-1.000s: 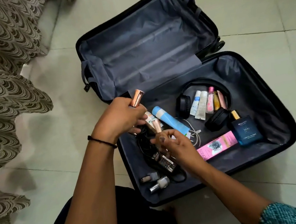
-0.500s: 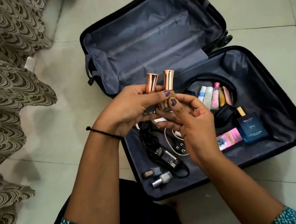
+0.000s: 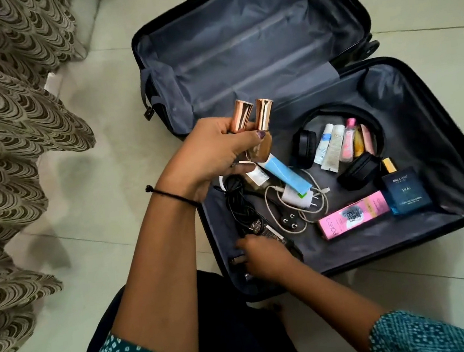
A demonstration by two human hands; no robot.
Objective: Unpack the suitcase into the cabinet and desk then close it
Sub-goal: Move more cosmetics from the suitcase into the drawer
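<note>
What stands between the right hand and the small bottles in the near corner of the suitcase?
Nothing visible does. The right hand reaches the small bottles and partly covers them; the black charger lies just beyond them, not between.

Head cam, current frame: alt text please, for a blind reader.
Left hand holds two copper-capped bottles over an open suitcase on a tiled floor; right hand reaches into its near corner. Headphones, tubes, chargers and boxes lie inside.
</note>
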